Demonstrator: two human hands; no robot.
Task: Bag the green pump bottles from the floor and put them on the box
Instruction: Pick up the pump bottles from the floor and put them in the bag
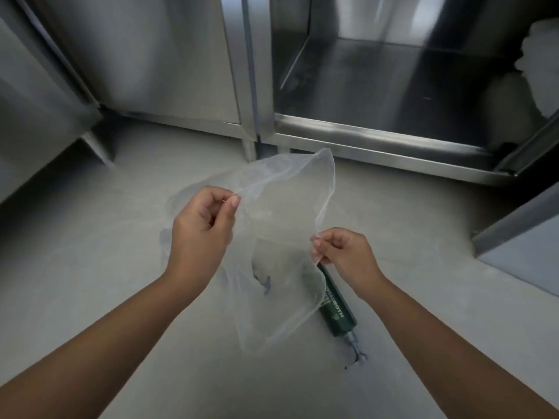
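The green bottle (336, 303) is lying on its side on the floor (121, 267). Its silver pump (354, 346) is pointing toward me, and its other end is pointing away. White letters are running along its side. The far part of the bottle is hiding behind the bag (281, 213), and I am seeing it only dimly through the plastic.

I am holding the bag up in the air over the bottle. The bag is thin and see-through. My left hand (201, 228) is pinching one part of the bag's edge between the thumb and a finger, and the other fingers are curling in. My right hand (344, 252) is pinching another part of the edge the same way, lower down and closer to the bottle. The edge is running from my left hand up to a high corner and then down to my right hand. The rest of the bag is hanging down loose between my arms.

The floor is grey and smooth. Past the bag, a shiny metal cabinet (169, 71) is standing on the floor. Next to it, a low metal shelf (393, 86) is sitting open. Something white and lumpy (541, 71) is lying at the right end of the shelf; I cannot tell what it is.
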